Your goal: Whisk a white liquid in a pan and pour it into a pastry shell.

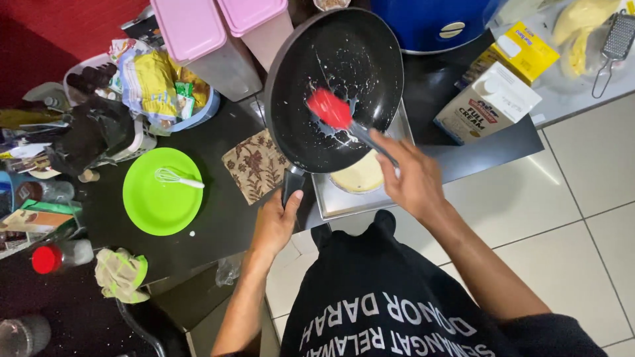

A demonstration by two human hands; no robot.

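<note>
Black frying pan (344, 73) is tilted up steeply, inside facing the camera, held over a square metal tray (331, 198) at the desk (225, 218) edge. White batter streaks & drips run across the pan's inner surface. Under the pan's lower rim, a pale round of batter (360, 177) sits in the tray.

Left hand (276, 221) is wrapped tight round the pan's dark handle (292, 182), thumb up along it. Right hand (413, 178) is closed on the dark shaft of a spatula (331, 109), whose red head presses against the pan's inside, approx mid-pan, in the wet streaks.

Just left of the tray: a brown patterned cloth pad (254, 165) lying flat on the dark desk. Further left, a bright green plate (162, 195) w/ a small wire whisk (177, 177) resting on it. Near left edge: crumpled light green cloth (120, 274), a bottle w/ red cap (56, 256).

Behind the pan: two pink-lidded containers (218, 33), a basket of snack packets (159, 86), a blue round vessel (430, 23). Right of the pan: a white milk carton (486, 106) lying on its side, a yellow box (522, 53), and a metal grater (616, 46) on a lighter surface.

Person wears a black shirt w/ white lettering; floor below is pale tile (582, 198).
</note>
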